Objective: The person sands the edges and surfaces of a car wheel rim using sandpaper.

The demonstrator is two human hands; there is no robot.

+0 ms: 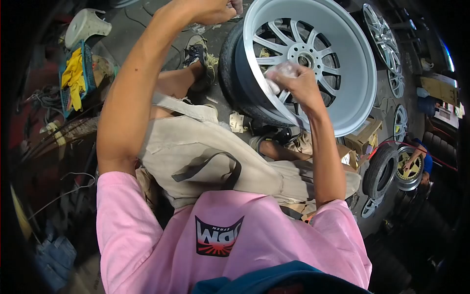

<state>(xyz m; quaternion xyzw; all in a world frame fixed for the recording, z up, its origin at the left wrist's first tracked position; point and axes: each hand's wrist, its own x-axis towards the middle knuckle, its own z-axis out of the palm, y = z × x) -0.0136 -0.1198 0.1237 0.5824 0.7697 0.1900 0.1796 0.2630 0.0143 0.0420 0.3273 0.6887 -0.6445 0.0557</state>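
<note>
A large silver-grey multi-spoke wheel rim (350, 63) leans tilted on a black tire (230, 73) in front of my knees. My right hand (304, 85) is inside the rim, over the spokes, closed around a pale crumpled rag (283, 73). Motion blurs the rag, so its exact material is unclear. My left hand (215, 11) is at the top edge of the view, just left of the rim's upper lip. Its fingers are curled and partly cut off by the frame. What they hold, if anything, is hidden.
A white plastic stool (87, 28) and a teal basket (89, 73) with yellow gloves (73, 78) are at left. More wheels (379, 34) line the right side. A cardboard box (364, 136) and a loose tire (380, 169) sit nearby. Another person's hand (410, 164) touches a gold wheel (407, 171).
</note>
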